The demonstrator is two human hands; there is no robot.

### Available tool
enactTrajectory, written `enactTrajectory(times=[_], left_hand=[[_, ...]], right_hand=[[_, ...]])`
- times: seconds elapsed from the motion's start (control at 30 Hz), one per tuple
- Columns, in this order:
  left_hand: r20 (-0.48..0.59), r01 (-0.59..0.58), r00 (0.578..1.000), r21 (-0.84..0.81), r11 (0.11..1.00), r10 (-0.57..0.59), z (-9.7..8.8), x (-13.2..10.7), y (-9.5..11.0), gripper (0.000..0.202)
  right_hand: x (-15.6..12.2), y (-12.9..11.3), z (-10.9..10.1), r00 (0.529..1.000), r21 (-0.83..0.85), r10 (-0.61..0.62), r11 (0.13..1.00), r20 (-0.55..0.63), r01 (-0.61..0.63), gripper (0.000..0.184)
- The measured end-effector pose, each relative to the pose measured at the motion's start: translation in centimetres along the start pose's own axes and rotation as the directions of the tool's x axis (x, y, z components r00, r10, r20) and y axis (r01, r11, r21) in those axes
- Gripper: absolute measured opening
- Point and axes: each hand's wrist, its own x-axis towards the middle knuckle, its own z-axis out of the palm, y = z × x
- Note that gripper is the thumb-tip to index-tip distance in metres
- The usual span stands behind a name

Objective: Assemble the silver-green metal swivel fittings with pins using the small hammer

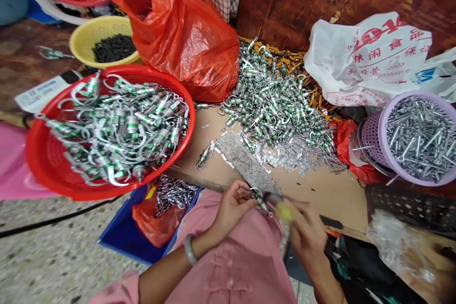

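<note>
At the near edge of the table (pixel 331 194), my left hand (pixel 231 209) pinches a green-and-silver fitting (pixel 264 205) above pink clothing (pixel 231 261); my right hand (pixel 309 230) grips a blurred, yellow-ended tool (pixel 285 211). From afar, I judge a stray tool stroke could nick the left hand, or a loose pinch drop the fitting.

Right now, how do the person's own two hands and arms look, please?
Neither the left hand nor the blurred right hand wears a glove. A smooth, pale grey, ring-shaped bangle circles the left wrist. On the left arm, a pink cloth sleeve stops short of it; the right wrist shows no bangle.
</note>
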Motion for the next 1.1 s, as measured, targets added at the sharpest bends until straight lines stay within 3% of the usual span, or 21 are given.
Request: enactTrajectory(times=[0.07,0.2,0.3,0.37,0.43,0.53,0.63,0.7,0.8,1.0,1.1], left_hand=[[-0.01,-0.003,1.0,0.0,1.0,0.003,0.1,0.0,0.0,0.041],[-0.008,-0.044,0.999,0.038,0.998,0.045,0.1,-0.5,-0.1,0.039],[0.001,-0.167,0.985,0.236,0.957,0.172,0.0,-0.9,0.1,0.033],[0.105,-0.291,0.957,0.383,0.877,0.272,-0.2,-1.0,0.3,0.02],[0.214,-0.418,0.909,0.458,0.785,0.359,-0.3,-0.9,0.7,0.013],[0.275,-0.548,0.835,0.498,0.672,0.477,-0.3,-0.6,1.3,0.016],[0.318,-0.606,0.794,0.49,0.627,0.519,-0.3,-0.4,1.8,0.019],[0.356,-0.601,0.799,0.465,0.65,0.484,-0.3,-0.2,2.3,0.021],[0.38,-0.545,0.833,0.444,0.711,0.402,-0.3,0.1,2.9,0.018],[0.304,-0.398,0.909,0.427,0.812,0.285,0.0,0.1,3.2,0.008],[0.262,-0.366,0.925,0.417,0.832,0.275,0.0,0.0,3.0,0.006]], right_hand=[[-0.6,0.1,0.7,0.998,-0.012,0.02,1.0,0.053,-0.019,0.039],[2.1,3.5,0.3,0.968,0.043,0.211,0.977,-0.137,-0.208,0.029],[6.0,7.7,-0.6,0.93,0.002,0.344,0.938,-0.13,-0.346,0.031],[8.3,10.2,-0.9,0.922,-0.046,0.377,0.923,-0.09,-0.382,0.034],[9.6,11.5,-0.9,0.93,-0.103,0.351,0.927,-0.107,-0.362,0.034],[8.9,11.2,-0.5,0.962,-0.208,0.237,0.942,-0.138,-0.262,0.03],[6.1,9.5,0.0,0.974,-0.271,0.226,0.939,0.021,-0.212,0.026],[4.1,8.6,0.3,0.956,-0.295,0.274,0.926,0.103,-0.233,0.025],[2.3,8.1,0.8,0.943,-0.284,0.316,0.918,0.1,-0.277,0.023],[2.2,7.8,0.9,0.945,-0.341,0.318,0.898,0.071,-0.277,0.025],[2.2,7.7,0.9,0.945,-0.409,0.321,0.871,0.056,-0.272,0.025]])
